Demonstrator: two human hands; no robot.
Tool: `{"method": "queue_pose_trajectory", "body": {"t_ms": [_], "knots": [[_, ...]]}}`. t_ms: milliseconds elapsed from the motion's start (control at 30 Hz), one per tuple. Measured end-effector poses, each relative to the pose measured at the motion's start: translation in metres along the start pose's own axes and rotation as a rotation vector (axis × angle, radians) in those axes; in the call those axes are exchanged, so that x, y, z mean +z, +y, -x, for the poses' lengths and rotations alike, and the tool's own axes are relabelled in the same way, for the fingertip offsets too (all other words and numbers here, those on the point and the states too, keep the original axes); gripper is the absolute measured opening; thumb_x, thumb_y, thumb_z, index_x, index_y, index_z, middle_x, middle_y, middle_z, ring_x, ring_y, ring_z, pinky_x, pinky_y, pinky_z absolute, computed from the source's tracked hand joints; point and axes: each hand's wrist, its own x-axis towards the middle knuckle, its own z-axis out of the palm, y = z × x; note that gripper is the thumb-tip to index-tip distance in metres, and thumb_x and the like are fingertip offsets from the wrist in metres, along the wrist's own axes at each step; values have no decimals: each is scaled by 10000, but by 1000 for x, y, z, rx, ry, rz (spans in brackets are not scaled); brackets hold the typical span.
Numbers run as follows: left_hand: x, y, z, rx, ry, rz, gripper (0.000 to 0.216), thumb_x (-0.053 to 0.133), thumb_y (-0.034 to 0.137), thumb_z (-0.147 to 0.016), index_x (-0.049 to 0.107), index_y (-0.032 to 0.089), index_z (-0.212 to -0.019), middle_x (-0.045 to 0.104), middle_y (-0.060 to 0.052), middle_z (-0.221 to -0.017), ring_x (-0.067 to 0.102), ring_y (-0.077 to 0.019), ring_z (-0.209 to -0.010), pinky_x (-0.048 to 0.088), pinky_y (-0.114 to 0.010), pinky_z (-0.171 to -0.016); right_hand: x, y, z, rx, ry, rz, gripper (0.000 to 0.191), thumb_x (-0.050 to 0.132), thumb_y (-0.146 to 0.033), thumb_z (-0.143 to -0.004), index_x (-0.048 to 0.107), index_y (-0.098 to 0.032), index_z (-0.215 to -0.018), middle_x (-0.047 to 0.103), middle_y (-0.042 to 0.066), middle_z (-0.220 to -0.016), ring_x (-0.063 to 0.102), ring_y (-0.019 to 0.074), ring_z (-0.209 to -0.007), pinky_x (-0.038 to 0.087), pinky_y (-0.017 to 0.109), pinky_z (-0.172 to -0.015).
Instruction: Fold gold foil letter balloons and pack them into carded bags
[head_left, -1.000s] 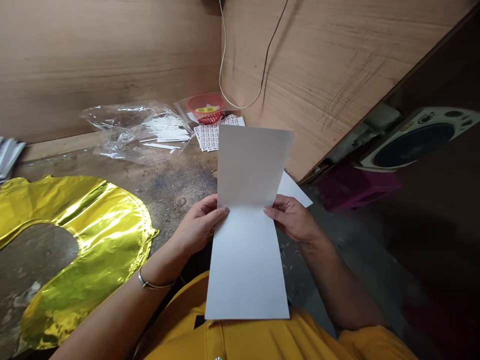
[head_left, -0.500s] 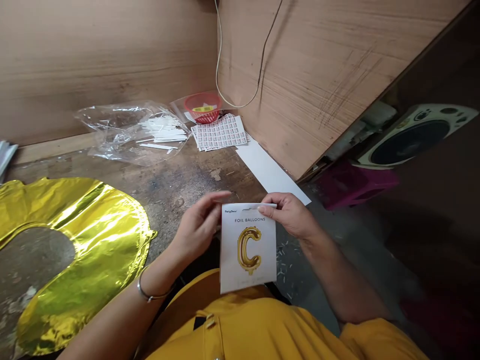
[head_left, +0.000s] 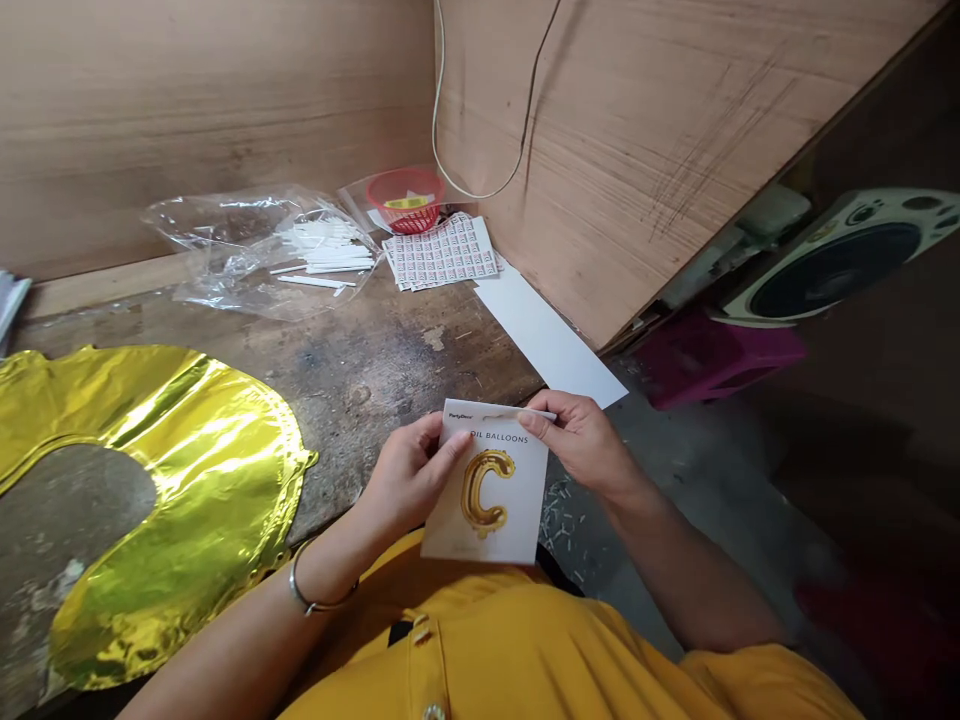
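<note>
A folded white card (head_left: 487,500) printed "FOIL BALLOONS" with a gold letter C is held in front of my chest. My left hand (head_left: 409,475) grips its left edge, thumb pressed on the printed face. My right hand (head_left: 577,440) pinches its top right corner. A flat gold foil balloon (head_left: 187,480) lies on the worn wooden table (head_left: 375,350) to my left, apart from both hands.
A clear plastic bag with white sticks (head_left: 300,255), a red basket (head_left: 405,205), a sheet of small printed labels (head_left: 442,252) and a white paper strip (head_left: 547,340) lie near the back corner. Wooden walls enclose the table. A speaker (head_left: 840,265) and purple object (head_left: 712,355) sit at right.
The card was open and blank-side up; it has been folded shut so the printed face shows. It then dropped slightly and tilted, and my left thumb moved onto its face.
</note>
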Motion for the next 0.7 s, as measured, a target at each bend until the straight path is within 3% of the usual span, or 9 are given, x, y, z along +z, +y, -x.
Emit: {"method": "queue_pose_trajectory", "body": {"t_ms": [133, 267, 400, 467, 567, 700], "knots": [[2, -7, 3, 0, 41, -97, 332, 550, 467, -887, 641, 152, -836, 668, -42, -743, 583, -151, -655, 458, -226, -558, -9, -10, -9, -29, -130, 87, 253, 664, -345, -805, 698, -186, -999, 720, 59, -956, 645, 180, -825, 499, 288, -710], [1, -1, 2, 82, 8, -166, 291, 539, 419, -894, 646, 153, -846, 662, -26, -737, 557, -131, -645, 440, -205, -562, -6, -30, -13, -135, -288, 340, 107, 574, -215, -829, 674, -182, -845, 670, 18, -799, 589, 142, -715, 436, 254, -644], [2, 0, 3, 195, -8, -297, 269, 518, 355, -905, 607, 153, -753, 596, 9, -641, 479, -96, -582, 384, -181, -532, 0, -39, -10, -246, -256, 691, 117, 503, -82, -740, 554, -181, -777, 567, 13, -804, 464, 124, -670, 339, 258, -612], [2, -2, 4, 212, -19, -319, 273, 507, 348, -912, 604, 150, -749, 586, 13, -634, 467, -92, -574, 374, -180, -529, -4, -35, -14, -171, -374, 573, 96, 502, -109, -762, 545, -181, -810, 567, 12, -803, 469, 125, -677, 343, 252, -610], [2, -4, 4, 180, -66, -287, 269, 492, 357, -922, 645, 148, -850, 627, 0, -687, 499, -102, -603, 397, -189, -553, -15, -23, -26, 55, -617, 139, 137, 546, -281, -844, 607, -161, -871, 613, 14, -791, 530, 125, -695, 396, 239, -619], [4, -7, 1, 126, -92, -295, 295, 495, 383, -917, 667, 145, -889, 653, -13, -711, 516, -114, -607, 408, -203, -556, -18, -5, -38, 249, -567, -178, 233, 707, -364, -746, 687, -142, -814, 665, 22, -779, 576, 117, -690, 452, 241, -650]]}}
